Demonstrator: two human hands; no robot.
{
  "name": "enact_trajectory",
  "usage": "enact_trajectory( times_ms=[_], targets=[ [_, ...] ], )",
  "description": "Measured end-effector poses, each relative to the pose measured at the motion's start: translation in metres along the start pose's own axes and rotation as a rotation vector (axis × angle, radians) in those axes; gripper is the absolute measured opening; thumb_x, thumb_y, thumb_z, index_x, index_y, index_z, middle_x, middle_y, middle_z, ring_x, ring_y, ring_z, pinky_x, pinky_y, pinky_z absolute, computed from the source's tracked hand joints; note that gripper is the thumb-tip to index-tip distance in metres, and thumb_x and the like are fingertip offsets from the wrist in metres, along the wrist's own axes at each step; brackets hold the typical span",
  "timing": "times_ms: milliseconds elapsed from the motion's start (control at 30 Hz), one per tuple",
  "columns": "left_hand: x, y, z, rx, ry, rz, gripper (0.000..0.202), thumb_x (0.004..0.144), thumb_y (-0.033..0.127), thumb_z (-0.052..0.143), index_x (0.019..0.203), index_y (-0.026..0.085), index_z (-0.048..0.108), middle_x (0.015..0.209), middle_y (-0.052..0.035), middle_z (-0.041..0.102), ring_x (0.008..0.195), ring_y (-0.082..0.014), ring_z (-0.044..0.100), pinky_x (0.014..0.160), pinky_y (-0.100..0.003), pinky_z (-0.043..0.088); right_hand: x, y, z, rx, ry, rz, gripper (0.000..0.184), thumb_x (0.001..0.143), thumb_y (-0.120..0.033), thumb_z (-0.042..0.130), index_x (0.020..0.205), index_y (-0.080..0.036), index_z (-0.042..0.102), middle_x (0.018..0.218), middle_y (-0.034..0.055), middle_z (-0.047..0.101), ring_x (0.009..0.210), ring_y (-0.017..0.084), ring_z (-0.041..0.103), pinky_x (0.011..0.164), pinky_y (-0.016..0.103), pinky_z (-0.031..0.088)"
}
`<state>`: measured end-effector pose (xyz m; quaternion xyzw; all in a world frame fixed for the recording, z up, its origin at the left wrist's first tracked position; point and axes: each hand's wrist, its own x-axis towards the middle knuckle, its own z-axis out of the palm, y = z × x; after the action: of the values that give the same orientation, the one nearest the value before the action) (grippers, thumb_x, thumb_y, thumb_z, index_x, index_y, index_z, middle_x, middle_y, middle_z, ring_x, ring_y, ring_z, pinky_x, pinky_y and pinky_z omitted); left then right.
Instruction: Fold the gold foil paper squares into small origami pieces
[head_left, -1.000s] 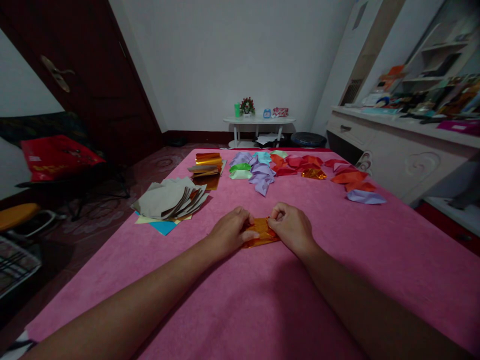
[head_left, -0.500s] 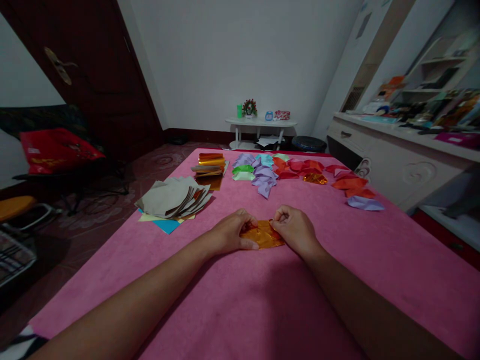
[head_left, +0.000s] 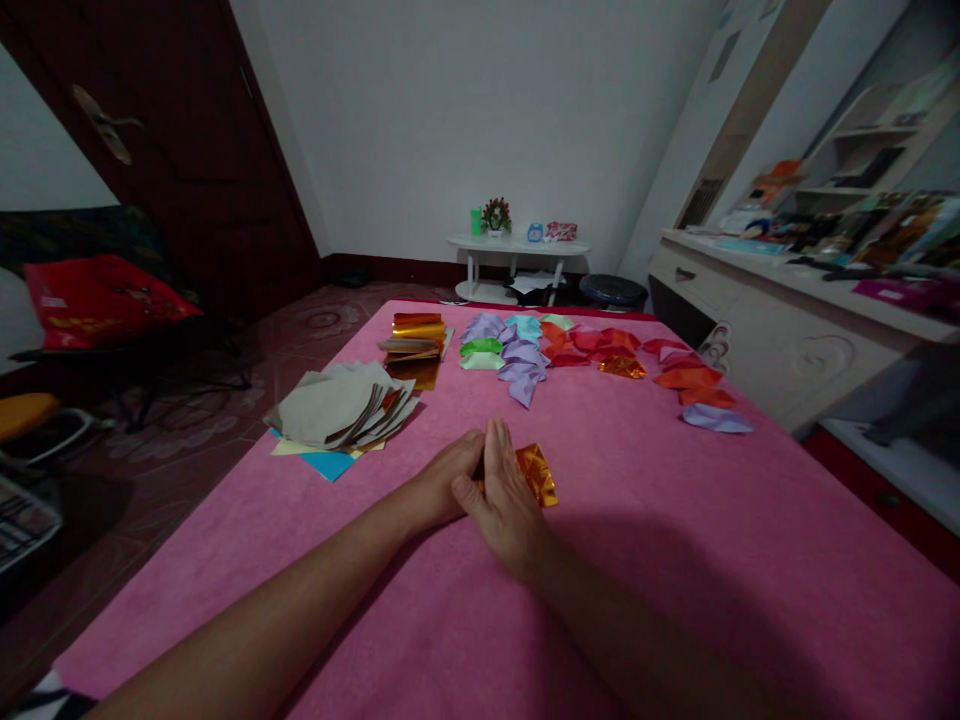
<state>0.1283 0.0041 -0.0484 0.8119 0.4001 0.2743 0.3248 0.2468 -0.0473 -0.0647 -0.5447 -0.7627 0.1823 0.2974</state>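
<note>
An orange foil paper, partly folded, lies on the pink tablecloth in front of me. My right hand rests flat on its left part, fingers stretched out together and pointing away. My left hand sits close against the right hand's left side, fingers curled near the paper's left edge; what they pinch is hidden. Only the paper's right end shows.
A fanned stack of grey and coloured paper sheets lies at the left. Gold foil sheets sit behind it. Several folded paper pieces, purple, green, red and orange, line the far side. A white cabinet stands at the right.
My right hand left its pinch at the paper's right corner, slid left and flattened over the paper. My left hand stayed at the left edge. The view shifted slightly.
</note>
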Motion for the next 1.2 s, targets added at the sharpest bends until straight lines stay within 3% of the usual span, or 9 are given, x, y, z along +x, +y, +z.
enact_trajectory(
  times_ms=[200, 333, 433, 500, 567, 767, 933, 1033, 1200],
  targets=[
    [-0.001, -0.006, -0.002, 0.009, -0.068, -0.023, 0.056, 0.059, 0.035, 0.079, 0.106, 0.018, 0.053, 0.088, -0.0004, 0.053, 0.072, -0.0133, 0.049, 0.063, -0.024, 0.042, -0.018, 0.036, -0.052, -0.399, -0.183, -0.148, 0.076, 0.088, -0.053, 0.043, 0.144, -0.003, 0.03, 0.149, 0.0213, 0.029, 0.139, 0.031, 0.024, 0.112, 0.051, 0.024],
    [-0.009, 0.012, 0.002, 0.191, -0.074, -0.003, 0.065, 0.07, 0.038, 0.073, 0.125, 0.018, 0.045, 0.109, -0.0087, 0.056, 0.091, -0.0206, 0.055, 0.079, -0.033, 0.048, -0.026, 0.048, -0.07, -0.517, -0.185, -0.151, 0.059, 0.092, -0.036, 0.035, 0.142, -0.005, 0.035, 0.148, 0.018, 0.033, 0.138, 0.028, 0.028, 0.111, 0.049, 0.027],
    [-0.019, 0.03, 0.019, 0.508, 0.015, 0.102, 0.044, 0.087, 0.023, 0.049, 0.131, 0.016, 0.044, 0.141, -0.0164, 0.04, 0.132, -0.0312, 0.034, 0.108, -0.051, 0.027, -0.027, 0.05, -0.066, -0.561, -0.161, -0.161, 0.055, 0.09, -0.029, 0.035, 0.141, -0.006, 0.037, 0.149, 0.0167, 0.032, 0.138, 0.027, 0.028, 0.111, 0.05, 0.026],
    [-0.027, 0.038, 0.031, 0.54, -0.092, 0.233, 0.05, 0.09, 0.019, 0.039, 0.139, 0.01, 0.033, 0.152, -0.0185, 0.023, 0.142, -0.0296, 0.016, 0.114, -0.049, 0.019, -0.027, 0.051, -0.062, -0.584, -0.166, -0.165, 0.055, 0.089, -0.025, 0.035, 0.141, -0.005, 0.038, 0.148, 0.017, 0.033, 0.138, 0.028, 0.028, 0.111, 0.051, 0.025],
    [-0.035, 0.042, 0.037, 0.523, -0.166, 0.242, 0.058, 0.091, 0.023, 0.037, 0.144, 0.003, 0.022, 0.154, -0.0217, 0.014, 0.143, -0.0274, 0.011, 0.115, -0.043, 0.02, -0.027, 0.052, -0.06, -0.599, -0.172, -0.17, 0.056, 0.088, -0.023, 0.035, 0.14, -0.004, 0.038, 0.148, 0.0178, 0.032, 0.138, 0.028, 0.028, 0.111, 0.051, 0.025],
    [-0.059, 0.037, 0.017, 0.522, -0.265, 0.142, 0.076, 0.088, 0.051, 0.043, 0.144, 0.004, 0.024, 0.153, -0.0222, 0.016, 0.142, -0.0326, 0.01, 0.116, -0.048, 0.018, -0.027, 0.051, -0.064, -0.602, -0.152, -0.163, 0.058, 0.084, -0.019, 0.036, 0.139, -0.002, 0.038, 0.148, 0.0192, 0.032, 0.138, 0.03, 0.029, 0.11, 0.054, 0.024],
    [-0.067, 0.03, 0.013, 0.508, -0.198, 0.203, 0.075, 0.087, 0.046, 0.046, 0.146, 0.006, 0.02, 0.153, -0.0211, 0.017, 0.143, -0.0323, 0.011, 0.116, -0.05, 0.018, -0.028, 0.015, -0.051, -0.458, -0.164, -0.274, 0.063, 0.081, -0.021, 0.042, 0.142, -0.005, 0.035, 0.15, 0.0165, 0.029, 0.14, 0.03, 0.023, 0.113, 0.055, 0.019],
    [-0.066, 0.027, 0.017, 0.481, -0.161, 0.288, 0.068, 0.088, 0.037, 0.044, 0.145, 0.008, 0.022, 0.152, -0.019, 0.024, 0.143, -0.0303, 0.014, 0.116, -0.051, 0.016, -0.032, 0.001, -0.039, -0.342, -0.227, -0.36, 0.064, 0.083, -0.016, 0.038, 0.144, -0.001, 0.027, 0.152, 0.0174, 0.022, 0.141, 0.026, 0.019, 0.113, 0.046, 0.027],
    [-0.072, 0.026, 0.015, 0.539, -0.164, 0.19, 0.078, 0.086, 0.049, 0.047, 0.145, 0.004, 0.021, 0.153, -0.0222, 0.018, 0.142, -0.0327, 0.014, 0.115, -0.049, 0.022, -0.047, 0.032, -0.051, -0.364, -0.165, -0.356, 0.064, 0.089, -0.034, 0.046, 0.143, -0.003, 0.031, 0.148, 0.0199, 0.031, 0.139, 0.028, 0.026, 0.111, 0.047, 0.032]
  ],
)
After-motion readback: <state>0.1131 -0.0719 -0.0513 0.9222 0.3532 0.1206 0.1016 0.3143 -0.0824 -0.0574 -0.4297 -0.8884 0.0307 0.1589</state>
